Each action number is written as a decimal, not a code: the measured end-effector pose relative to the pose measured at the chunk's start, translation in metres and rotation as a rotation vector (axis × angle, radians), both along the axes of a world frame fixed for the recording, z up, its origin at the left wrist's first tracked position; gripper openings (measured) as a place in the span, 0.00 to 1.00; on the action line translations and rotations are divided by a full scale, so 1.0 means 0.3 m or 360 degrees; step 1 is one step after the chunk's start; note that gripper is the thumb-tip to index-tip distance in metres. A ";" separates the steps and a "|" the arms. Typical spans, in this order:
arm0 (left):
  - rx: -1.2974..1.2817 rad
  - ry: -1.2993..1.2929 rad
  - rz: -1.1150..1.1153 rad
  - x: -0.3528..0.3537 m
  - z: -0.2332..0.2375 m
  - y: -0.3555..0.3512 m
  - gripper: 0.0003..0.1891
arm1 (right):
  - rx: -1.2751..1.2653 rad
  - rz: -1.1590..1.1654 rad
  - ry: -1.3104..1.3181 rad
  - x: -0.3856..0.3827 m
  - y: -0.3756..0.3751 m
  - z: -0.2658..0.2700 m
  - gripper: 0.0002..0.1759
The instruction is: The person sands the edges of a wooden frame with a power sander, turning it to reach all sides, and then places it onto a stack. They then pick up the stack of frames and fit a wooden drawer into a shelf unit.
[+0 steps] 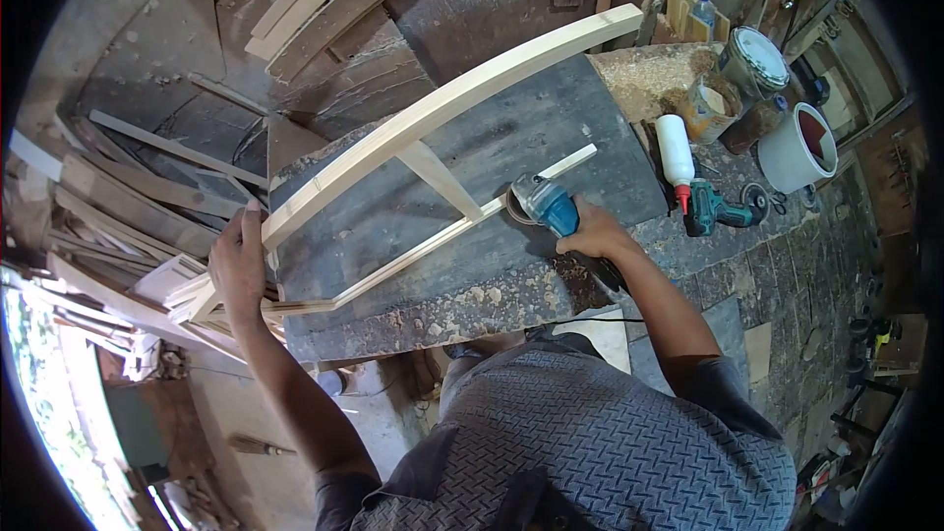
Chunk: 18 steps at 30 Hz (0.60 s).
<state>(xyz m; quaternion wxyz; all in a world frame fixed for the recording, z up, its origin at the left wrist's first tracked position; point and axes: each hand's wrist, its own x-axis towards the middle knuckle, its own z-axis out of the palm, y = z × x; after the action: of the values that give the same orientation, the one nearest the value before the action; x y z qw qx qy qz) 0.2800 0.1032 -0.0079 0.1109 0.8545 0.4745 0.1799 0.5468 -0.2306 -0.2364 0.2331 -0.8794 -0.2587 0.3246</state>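
Observation:
My right hand point(596, 230) is wrapped round the body of a teal angle grinder point(547, 205). The grinder's round head overlaps the thin rail of a pale wooden frame point(433, 110), just right of its short crosspiece point(440, 179). This frame has a thick curved beam along its far side and lies across a dark board point(383, 261) on the workbench. At the left end of the beam, my left hand point(239, 261) grips the wood, thumb along the near side.
Right of the board stand a white glue bottle point(675, 149) with a red tip, a teal cordless drill point(723, 208), a white bucket point(798, 149) and a lidded tub point(755, 61). Wood strips point(147, 187) pile up at left. Curved wooden pieces point(364, 5) lie beyond the bench.

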 end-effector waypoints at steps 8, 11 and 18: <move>0.0060 0.0044 -0.0010 -0.004 0.009 -0.008 0.30 | 0.0082 -0.0306 -0.0173 0.173 -0.194 -0.082 0.47; 0.0383 -0.0098 -0.0237 -0.030 -0.028 0.041 0.20 | 0.0177 -0.0412 -0.0226 0.247 -0.251 -0.094 0.45; 0.0859 -0.2097 0.0097 -0.334 -0.279 0.168 0.27 | 0.0915 -0.0976 0.0080 0.082 -0.357 -0.001 0.38</move>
<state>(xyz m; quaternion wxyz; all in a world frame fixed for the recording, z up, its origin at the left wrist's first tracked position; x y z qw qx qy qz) 0.1799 0.1537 -0.0915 0.1541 0.5520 0.2716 0.7732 0.5713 -0.3377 -0.2366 0.5611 -0.8066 -0.0591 0.1760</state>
